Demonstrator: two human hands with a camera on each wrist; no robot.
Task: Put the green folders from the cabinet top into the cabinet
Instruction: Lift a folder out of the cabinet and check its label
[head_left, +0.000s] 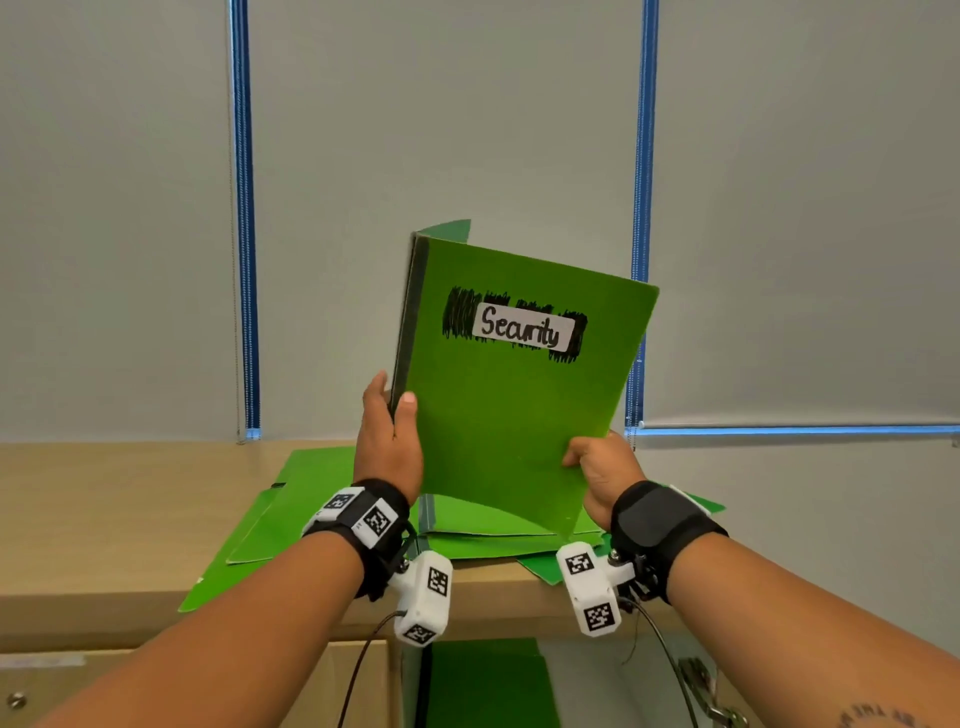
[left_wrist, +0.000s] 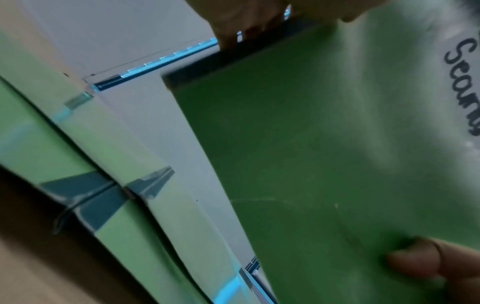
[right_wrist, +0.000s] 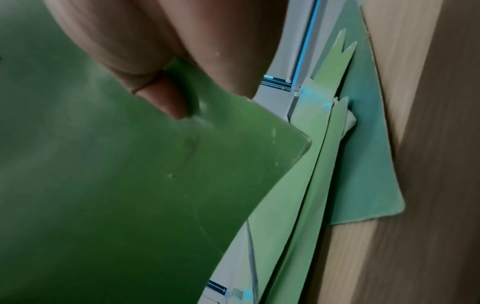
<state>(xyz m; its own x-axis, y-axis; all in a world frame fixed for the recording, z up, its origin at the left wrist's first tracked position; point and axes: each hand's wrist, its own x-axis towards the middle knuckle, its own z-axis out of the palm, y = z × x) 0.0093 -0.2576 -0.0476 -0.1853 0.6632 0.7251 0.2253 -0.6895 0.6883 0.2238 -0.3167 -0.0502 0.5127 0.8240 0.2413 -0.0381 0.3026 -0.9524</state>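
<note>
Left fingers: the thumb (head_left: 405, 410) lies on the front cover and the other fingers wrap behind the spine, so the left hand (head_left: 388, 441) pinches the green folder (head_left: 519, 410) at its lower left edge.
Right fingers: the thumb (right_wrist: 166, 98) presses on the front cover near the lower right corner; the other fingers curl behind it, so the right hand (head_left: 602, 475) pinches that corner.
Held folder: it stands nearly upright, tilted a little, lifted above the cabinet top (head_left: 104, 499). A white label (head_left: 522, 326) reading "Security" sits on black scribble near its upper edge. A dark strip runs along the spine.
Other folders: a loose pile of green folders (head_left: 291, 499) lies flat on the cabinet top below the held one, some overhanging the front edge.
Cabinet: below the front edge, another green folder (head_left: 488, 680) shows inside the opening.
Wrists: black straps carry white camera blocks with square printed codes.
Background: grey window blinds (head_left: 441, 130) with blue strips between them.
</note>
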